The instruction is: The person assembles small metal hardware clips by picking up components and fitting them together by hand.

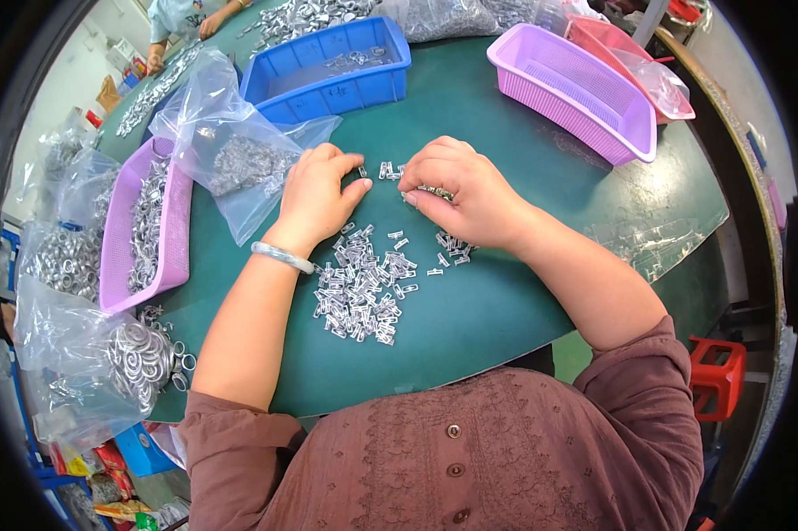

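Left grip narrowly flanks 1 metal piece; right grip curls; holds unclear.

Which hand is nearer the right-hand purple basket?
Right. The right hand is left of the purple basket and lower in view; the left hand is farther left, beyond the right hand.

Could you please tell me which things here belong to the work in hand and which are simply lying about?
Seemingly in use:
small silvery pieces, some beside the left hand and right hand
perhaps the clear bag of similar pieces

Seemingly just lying about:
purple basket on the right
blue bin
red stool
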A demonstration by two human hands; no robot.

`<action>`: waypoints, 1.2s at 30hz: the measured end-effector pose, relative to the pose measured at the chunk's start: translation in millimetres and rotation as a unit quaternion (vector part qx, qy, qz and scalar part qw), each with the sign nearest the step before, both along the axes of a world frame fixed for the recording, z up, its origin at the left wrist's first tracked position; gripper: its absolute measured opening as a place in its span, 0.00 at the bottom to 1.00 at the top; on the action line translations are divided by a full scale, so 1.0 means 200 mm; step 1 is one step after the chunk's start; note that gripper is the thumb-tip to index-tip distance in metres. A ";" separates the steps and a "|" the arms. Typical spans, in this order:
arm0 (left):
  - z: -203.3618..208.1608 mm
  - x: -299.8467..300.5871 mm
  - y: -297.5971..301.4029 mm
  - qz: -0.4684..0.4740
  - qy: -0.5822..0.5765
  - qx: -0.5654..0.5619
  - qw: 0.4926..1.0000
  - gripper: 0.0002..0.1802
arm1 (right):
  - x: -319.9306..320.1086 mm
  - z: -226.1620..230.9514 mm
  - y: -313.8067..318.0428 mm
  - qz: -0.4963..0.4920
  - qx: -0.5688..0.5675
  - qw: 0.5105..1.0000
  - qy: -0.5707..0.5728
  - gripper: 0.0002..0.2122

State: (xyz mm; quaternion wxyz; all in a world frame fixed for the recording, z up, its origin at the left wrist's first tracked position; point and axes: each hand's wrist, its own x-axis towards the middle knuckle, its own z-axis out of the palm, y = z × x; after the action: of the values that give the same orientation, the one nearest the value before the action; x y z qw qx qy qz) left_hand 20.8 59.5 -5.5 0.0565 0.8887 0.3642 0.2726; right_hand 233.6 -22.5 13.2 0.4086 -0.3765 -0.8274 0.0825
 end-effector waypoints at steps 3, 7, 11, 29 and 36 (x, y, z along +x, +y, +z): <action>-0.01 -0.02 0.01 -0.004 -0.012 -0.031 0.999 0.14 | -0.01 0.00 0.00 0.003 -0.004 1.000 0.001 0.04; 0.03 0.00 -0.05 -0.043 -0.052 -0.050 0.996 0.14 | 0.00 -0.02 0.01 -0.018 -0.011 1.000 -0.003 0.05; 0.07 0.04 -0.17 -0.107 -0.175 -0.216 0.955 0.14 | 0.01 -0.03 0.01 -0.030 -0.034 0.998 0.031 0.05; 0.09 0.02 -0.23 -0.166 -0.239 -0.222 0.930 0.21 | 0.00 -0.01 0.00 0.018 -0.037 0.997 0.059 0.04; 0.12 -0.01 -0.21 -0.154 -0.203 -0.339 0.906 0.06 | 0.00 0.00 -0.01 0.030 -0.012 0.998 0.060 0.05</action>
State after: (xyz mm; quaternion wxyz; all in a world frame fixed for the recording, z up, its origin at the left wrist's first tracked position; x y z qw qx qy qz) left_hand 18.8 18.4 18.9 0.4679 0.7867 0.2743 0.2949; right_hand 232.6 -23.6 13.6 0.4503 -0.3510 -0.8111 0.1270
